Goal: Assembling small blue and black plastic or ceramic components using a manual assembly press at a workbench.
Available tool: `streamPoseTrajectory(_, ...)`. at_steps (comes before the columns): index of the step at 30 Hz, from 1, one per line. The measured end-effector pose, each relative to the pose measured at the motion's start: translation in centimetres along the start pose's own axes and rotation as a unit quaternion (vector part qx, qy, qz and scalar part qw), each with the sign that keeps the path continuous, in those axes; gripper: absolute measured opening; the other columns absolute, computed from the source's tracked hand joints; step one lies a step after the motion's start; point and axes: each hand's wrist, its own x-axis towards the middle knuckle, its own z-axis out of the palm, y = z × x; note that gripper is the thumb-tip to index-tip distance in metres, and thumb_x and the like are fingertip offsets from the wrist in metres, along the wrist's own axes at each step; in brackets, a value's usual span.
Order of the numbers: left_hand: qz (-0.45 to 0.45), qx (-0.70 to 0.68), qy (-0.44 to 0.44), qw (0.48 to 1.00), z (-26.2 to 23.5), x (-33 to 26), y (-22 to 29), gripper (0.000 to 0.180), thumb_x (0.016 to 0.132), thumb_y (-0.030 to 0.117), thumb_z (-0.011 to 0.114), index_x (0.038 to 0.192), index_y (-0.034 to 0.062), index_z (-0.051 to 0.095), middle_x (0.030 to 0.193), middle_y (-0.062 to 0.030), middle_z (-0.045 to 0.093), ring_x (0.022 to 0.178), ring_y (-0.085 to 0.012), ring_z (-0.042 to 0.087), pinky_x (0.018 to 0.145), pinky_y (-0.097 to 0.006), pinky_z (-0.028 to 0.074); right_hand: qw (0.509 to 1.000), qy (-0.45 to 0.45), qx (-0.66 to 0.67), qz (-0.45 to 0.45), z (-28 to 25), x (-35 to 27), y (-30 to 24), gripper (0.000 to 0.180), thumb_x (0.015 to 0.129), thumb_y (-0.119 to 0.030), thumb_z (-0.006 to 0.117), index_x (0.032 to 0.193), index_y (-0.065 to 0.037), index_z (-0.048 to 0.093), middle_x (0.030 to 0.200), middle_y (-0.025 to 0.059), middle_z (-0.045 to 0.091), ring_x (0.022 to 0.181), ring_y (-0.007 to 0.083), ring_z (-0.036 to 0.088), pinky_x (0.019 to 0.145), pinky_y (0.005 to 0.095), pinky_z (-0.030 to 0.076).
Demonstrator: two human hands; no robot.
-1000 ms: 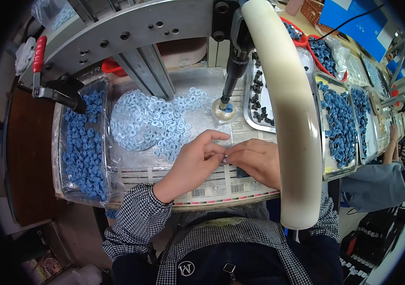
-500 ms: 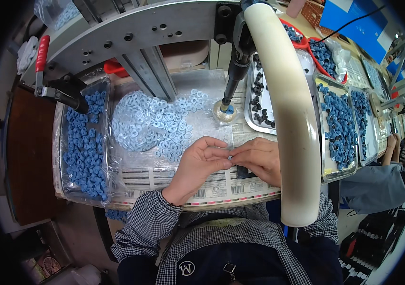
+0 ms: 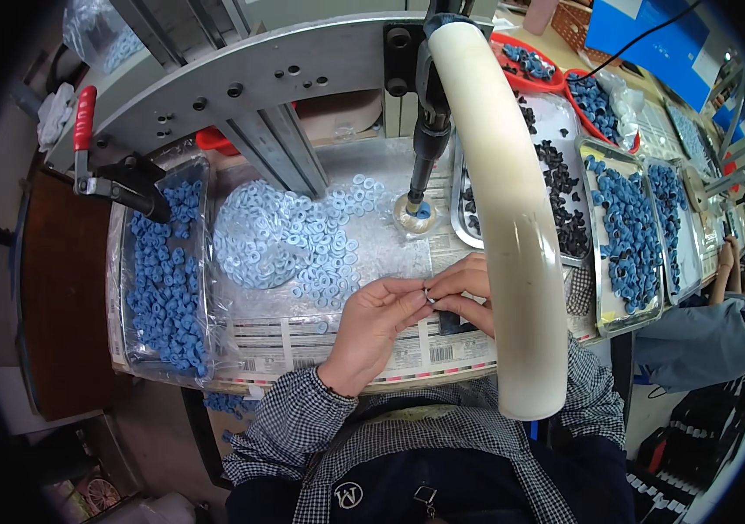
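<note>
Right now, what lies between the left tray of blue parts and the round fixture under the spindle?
In the head view: a spread of pale blue rings, then a bare stretch of metal plate.

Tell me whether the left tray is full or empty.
Partly full: blue parts cover much of the left tray, but some bare bottom shows.

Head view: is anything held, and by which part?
Left hand and right hand together pinch a small pale piece; which part they grip is too small to tell.

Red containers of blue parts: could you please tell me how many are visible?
2: one red container right of the white tube, another red container farther right; others may be hidden.
</note>
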Motion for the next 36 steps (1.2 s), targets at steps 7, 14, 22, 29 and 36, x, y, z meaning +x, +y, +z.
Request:
streamPoseTrajectory(7,0.045,0.046,0.021,0.998,-0.3,0.2,-0.9,0.016,0.098,0.0,0.062,0.113,-0.0031,0.066,0.11,-0.0122,0.07,0.1,-0.0167,0.068,0.091,-0.03,0.058,0.995,0.06,-0.066,-0.043,1.4,-0.4,-0.5,0.025,0.079,-0.005,0.076,0.104,-0.007,0.071,0.099,0.0055,0.073,0.089,0.0256,0.067,0.082,0.0352,0.052)
streamPoseTrajectory(14,0.059,0.072,0.002,0.996,0.3,0.3,0.4,0.014,0.096,0.0,0.065,0.109,-0.001,0.068,0.104,-0.0091,0.071,0.092,-0.0124,0.065,0.084,-0.025,0.054,0.995,0.071,-0.055,0.031,1.3,-1.0,-1.0,0.029,0.08,-0.001,0.076,0.109,-0.004,0.07,0.094,0.0092,0.067,0.082,0.0224,0.067,0.07,0.0313,0.054)
streamPoseTrajectory(22,-0.035,-0.053,-0.009,0.998,-1.8,0.9,-0.7,0.014,0.096,0.003,0.066,0.109,-0.0004,0.067,0.101,-0.0055,0.07,0.092,-0.0105,0.064,0.085,-0.024,0.051,0.995,0.026,-0.015,0.095,1.7,-0.7,-2.0,0.032,0.083,0.001,0.076,0.115,-0.003,0.072,0.097,0.0112,0.067,0.087,0.0222,0.067,0.076,0.0311,0.055)
streamPoseTrajectory(29,-0.019,-0.02,-0.031,0.999,-2.7,-1.2,1.4,0.014,0.095,0.0,0.065,0.109,-0.0011,0.067,0.102,-0.0088,0.071,0.096,-0.0142,0.068,0.087,-0.025,0.055,0.995,0.023,-0.007,0.095,2.3,0.5,-4.2,0.028,0.08,0.003,0.078,0.107,0.001,0.072,0.09,0.0104,0.069,0.078,0.0181,0.07,0.072,0.0291,0.057)
streamPoseTrajectory(36,0.044,0.22,0.031,0.974,-3.4,-5.7,7.7,0.023,0.094,0.005,0.069,0.116,-0.0006,0.067,0.104,-0.007,0.072,0.099,-0.0129,0.069,0.088,-0.025,0.054,0.994,0.02,-0.011,0.108,1.8,1.0,-5.0,0.028,0.076,0.003,0.079,0.103,0.001,0.074,0.084,0.0092,0.069,0.075,0.0159,0.066,0.067,0.0273,0.051)
